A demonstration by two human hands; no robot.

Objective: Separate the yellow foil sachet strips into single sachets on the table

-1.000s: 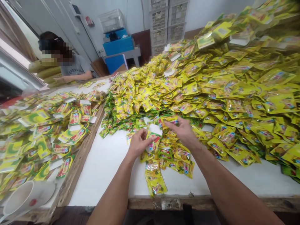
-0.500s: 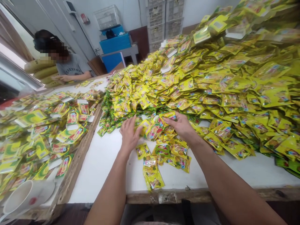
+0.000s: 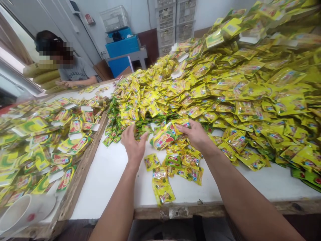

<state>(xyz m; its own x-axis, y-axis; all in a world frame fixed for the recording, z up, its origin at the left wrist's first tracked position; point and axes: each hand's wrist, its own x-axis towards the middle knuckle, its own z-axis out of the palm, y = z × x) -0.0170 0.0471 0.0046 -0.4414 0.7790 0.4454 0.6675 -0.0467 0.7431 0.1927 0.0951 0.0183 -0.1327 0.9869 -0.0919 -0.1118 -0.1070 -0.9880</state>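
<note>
My right hand (image 3: 197,134) pinches a yellow sachet (image 3: 182,124) between thumb and fingers. Against that sachet, on its left, a small printed carton (image 3: 163,138) with red fruit pictures lies tilted; whether the hand also grips it I cannot tell. My left hand (image 3: 132,144) is to the left of the carton, apart from it, with thumb and fingers spread and nothing in them. Below the carton, several loose yellow sachets (image 3: 163,192) and a green sachet (image 3: 173,160) lie on the white tabletop (image 3: 105,187).
A large heap of yellow sachets (image 3: 240,83) covers the right and back. Green sachets (image 3: 114,130) lie behind my left hand. Beyond a wooden edge strip (image 3: 84,179), many cartons (image 3: 42,157) lie piled near a white mug (image 3: 27,214). Another person (image 3: 77,72) sits at the far left.
My left hand has drawn slightly left, away from the carton. The carton has turned and shows more of its front. My right hand has barely moved and keeps the sachet.
</note>
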